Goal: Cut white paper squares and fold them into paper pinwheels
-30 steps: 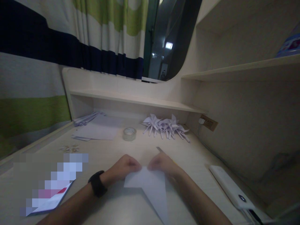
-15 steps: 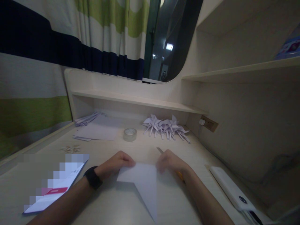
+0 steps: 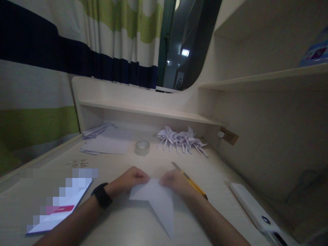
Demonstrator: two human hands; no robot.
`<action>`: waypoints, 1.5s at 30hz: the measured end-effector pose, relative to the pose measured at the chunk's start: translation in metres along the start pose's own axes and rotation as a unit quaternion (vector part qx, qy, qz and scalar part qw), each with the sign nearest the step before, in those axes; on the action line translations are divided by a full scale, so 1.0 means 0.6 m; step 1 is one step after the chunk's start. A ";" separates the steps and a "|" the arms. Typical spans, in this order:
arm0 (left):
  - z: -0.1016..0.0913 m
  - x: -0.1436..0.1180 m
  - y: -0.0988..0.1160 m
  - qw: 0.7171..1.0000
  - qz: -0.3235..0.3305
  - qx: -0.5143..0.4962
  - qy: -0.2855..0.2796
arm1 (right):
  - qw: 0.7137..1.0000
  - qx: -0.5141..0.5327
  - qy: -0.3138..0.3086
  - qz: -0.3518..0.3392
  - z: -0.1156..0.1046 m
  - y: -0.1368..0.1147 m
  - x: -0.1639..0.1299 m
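A white sheet of paper, cut or folded into an angular shape with a long point toward me, is between my hands. My left hand, with a black watch on its wrist, pinches the paper's far left edge. My right hand has its fingers closed on the far edge of the same sheet, a little to the right; its fingertips are somewhat blurred. Just beyond the right hand lies a yellow utility knife with its blade out, on the desk.
A clear tape roll stands near the back, left of several white paper pinwheels. Stacked paper sits at back left, small scraps before it. A partly pixelated tablet-like screen lies left, a white device right.
My right hand has moved left, from the paper's right side onto its far edge near my left hand. The utility knife is now more exposed. The sheet has shifted slightly.
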State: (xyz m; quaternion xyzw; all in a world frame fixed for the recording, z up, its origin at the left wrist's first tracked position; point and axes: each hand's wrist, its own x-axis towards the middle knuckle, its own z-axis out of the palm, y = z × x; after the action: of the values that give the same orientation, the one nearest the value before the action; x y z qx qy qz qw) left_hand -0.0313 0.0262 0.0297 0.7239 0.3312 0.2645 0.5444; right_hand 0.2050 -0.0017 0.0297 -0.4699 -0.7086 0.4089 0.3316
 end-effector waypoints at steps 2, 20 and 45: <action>-0.001 0.003 -0.006 0.999 0.012 0.034 0.000 | 1.000 -0.003 -0.002 0.000 0.006 -0.007 -0.004; -0.007 -0.009 0.015 0.998 0.014 0.069 -0.001 | 0.997 0.073 -0.014 0.026 -0.013 -0.012 -0.003; -0.010 0.000 0.001 0.986 0.039 0.158 -0.023 | 0.999 0.049 0.008 0.017 -0.025 0.011 0.006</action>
State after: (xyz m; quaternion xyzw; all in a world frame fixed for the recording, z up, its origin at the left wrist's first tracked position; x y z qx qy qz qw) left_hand -0.0358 0.0298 0.0321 0.8188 0.3278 0.2130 0.4203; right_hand 0.2190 0.0068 0.0309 -0.4684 -0.6771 0.4448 0.3527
